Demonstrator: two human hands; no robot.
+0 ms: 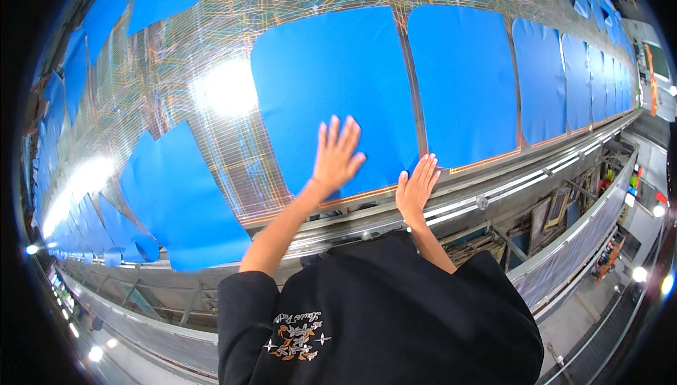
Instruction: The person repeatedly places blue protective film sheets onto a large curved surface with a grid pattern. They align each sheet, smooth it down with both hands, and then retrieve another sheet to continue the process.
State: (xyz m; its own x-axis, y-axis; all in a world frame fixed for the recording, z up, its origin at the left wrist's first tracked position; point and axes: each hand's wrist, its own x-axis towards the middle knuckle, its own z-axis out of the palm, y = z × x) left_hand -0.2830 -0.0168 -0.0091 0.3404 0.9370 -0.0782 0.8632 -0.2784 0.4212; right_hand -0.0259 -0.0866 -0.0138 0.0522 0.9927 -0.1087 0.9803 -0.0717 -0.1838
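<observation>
Under my left hand (337,158) lies a large blue sheet (331,75) with rounded corners. That hand rests on its lower part, fingers spread. My right hand (417,186) is at the sheet's lower right corner, fingers stretched out and nearly side by side, with no object in it. To the right, across a narrow dark gap, a second blue sheet (462,82) lies flat. Both sheets lie on a long table (211,39) covered with many fine coloured lines. At the left another blue sheet (180,194) lies askew, its lower end reaching over the table's near edge.
A row of more blue sheets (543,78) runs off to the right, and others (106,15) lie at the far left. A metal rail (536,173) follows the near edge. Below it, framed boards (557,209) stand on a lower shelf.
</observation>
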